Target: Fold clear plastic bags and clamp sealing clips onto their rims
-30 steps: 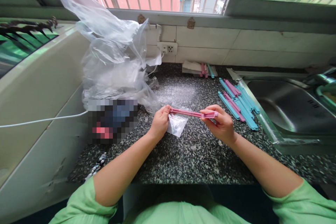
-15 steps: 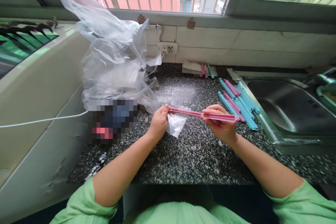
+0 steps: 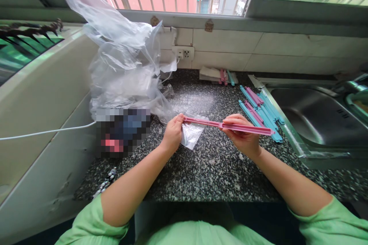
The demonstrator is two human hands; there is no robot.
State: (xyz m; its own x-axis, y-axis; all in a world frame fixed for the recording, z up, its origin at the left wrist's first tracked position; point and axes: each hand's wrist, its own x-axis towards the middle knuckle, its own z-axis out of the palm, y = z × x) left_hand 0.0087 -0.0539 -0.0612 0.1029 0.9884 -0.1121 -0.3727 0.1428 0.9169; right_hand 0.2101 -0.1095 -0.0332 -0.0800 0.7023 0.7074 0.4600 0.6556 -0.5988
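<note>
A long pink bag-sealing clip (image 3: 202, 121) stretches between both hands above the counter, unfolded at its middle hinge into a nearly straight line. My left hand (image 3: 173, 133) is closed, pinching the clip's left end between thumb and fingers. Closed around the part just right of the hinge is my right hand (image 3: 241, 138), with the clip's right half running past it. A small clear plastic bag (image 3: 192, 136) shows beneath the clip beside my left hand; whether that hand also grips it I cannot tell.
Pink and light-blue clips (image 3: 261, 113) lie piled by the steel sink (image 3: 310, 111). More clips lie on a whitish packet (image 3: 211, 73) against the wall. Large crumpled plastic bags (image 3: 126, 65) stand left, near a blurred-out object (image 3: 123, 132) with a white cable (image 3: 48, 133).
The clip's right half has swung further out to the right, so the clip looks longer and straighter. My left hand and the small bag have shifted very slightly left.
</note>
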